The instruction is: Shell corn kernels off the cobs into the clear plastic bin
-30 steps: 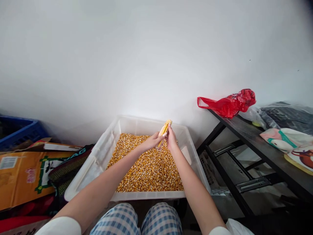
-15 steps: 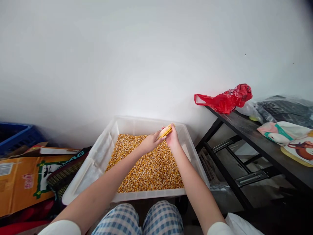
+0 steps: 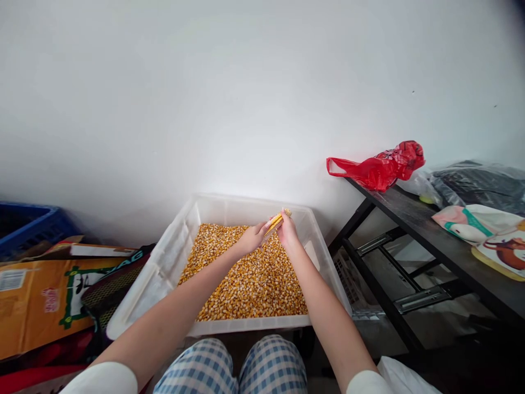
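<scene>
A partly stripped corn cob (image 3: 274,223) is held between my two hands above the far right part of a translucent plastic bin (image 3: 303,323). My left hand (image 3: 253,237) grips its lower left end, fingers closed round it. Around the upper right end my right hand (image 3: 287,229) is closed too. Rows of yellow kernels show on the upper side of the cob. Below lie loose corn kernels (image 3: 254,284), yellow and whitish, spread over much of the bin's floor.
On the right stands a black table (image 3: 418,224) with a red plastic bag (image 3: 377,169) and a printed cloth-like item (image 3: 471,224). At left are an orange cardboard box (image 3: 33,301), a black mesh bag (image 3: 110,293) and a blue crate (image 3: 33,227). A white wall (image 3: 246,98) rises behind.
The cob has turned in my hands, so yellow kernel rows now show where a pale bare strip faced up. My left hand has shifted slightly along it.
</scene>
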`<move>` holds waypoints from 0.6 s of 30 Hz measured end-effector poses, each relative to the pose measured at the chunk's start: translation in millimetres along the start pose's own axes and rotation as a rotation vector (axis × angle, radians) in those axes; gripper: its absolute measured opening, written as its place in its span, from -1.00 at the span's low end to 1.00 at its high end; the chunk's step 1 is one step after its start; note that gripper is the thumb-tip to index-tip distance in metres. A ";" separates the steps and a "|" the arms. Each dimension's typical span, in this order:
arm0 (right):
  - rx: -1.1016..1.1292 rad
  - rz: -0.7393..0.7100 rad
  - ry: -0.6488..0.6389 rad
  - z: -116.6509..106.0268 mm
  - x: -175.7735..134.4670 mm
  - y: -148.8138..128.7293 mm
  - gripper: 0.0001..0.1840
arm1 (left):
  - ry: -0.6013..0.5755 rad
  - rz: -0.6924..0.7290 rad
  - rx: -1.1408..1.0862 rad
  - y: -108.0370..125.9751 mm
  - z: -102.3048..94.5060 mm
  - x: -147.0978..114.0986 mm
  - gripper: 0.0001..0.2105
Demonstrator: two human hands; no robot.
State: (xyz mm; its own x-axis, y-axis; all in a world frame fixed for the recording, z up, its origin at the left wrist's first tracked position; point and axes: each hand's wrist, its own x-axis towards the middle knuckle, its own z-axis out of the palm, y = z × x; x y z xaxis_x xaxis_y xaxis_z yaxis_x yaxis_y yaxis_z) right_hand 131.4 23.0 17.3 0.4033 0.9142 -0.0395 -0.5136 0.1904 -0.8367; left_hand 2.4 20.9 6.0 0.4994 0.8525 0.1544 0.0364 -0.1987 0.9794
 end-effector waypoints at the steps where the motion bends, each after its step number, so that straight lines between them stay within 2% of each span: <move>1: -0.001 0.004 0.002 -0.2 0.2 0.3 -0.72 | -0.004 -0.003 -0.002 -0.4 0.4 0.3 -0.61; 8: 0.054 0.023 0.040 2.5 -1.2 -3.4 -0.73 | -0.043 -0.183 -0.230 7.6 -6.1 3.6 -0.47; 10: 0.065 0.022 0.026 4.2 -3.5 -5.4 -0.73 | -0.059 -0.198 -0.220 11.2 -7.3 3.0 -0.46; 15: 0.053 0.031 -0.076 9.1 -11.2 -4.9 -0.76 | 0.002 -0.024 0.244 15.0 -2.7 -2.3 -0.47; 18: 0.025 0.002 -0.017 9.9 -13.2 0.2 -0.76 | -0.019 0.099 0.409 13.9 3.3 -4.2 -0.46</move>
State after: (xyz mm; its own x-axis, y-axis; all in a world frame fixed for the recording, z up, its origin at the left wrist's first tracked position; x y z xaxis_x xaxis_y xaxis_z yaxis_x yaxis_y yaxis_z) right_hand 118.4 14.5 23.0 0.3891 0.9206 -0.0317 -0.5332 0.1970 -0.8227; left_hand 3.7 13.0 18.5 0.5337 0.8111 0.2391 0.3262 -0.4584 0.8267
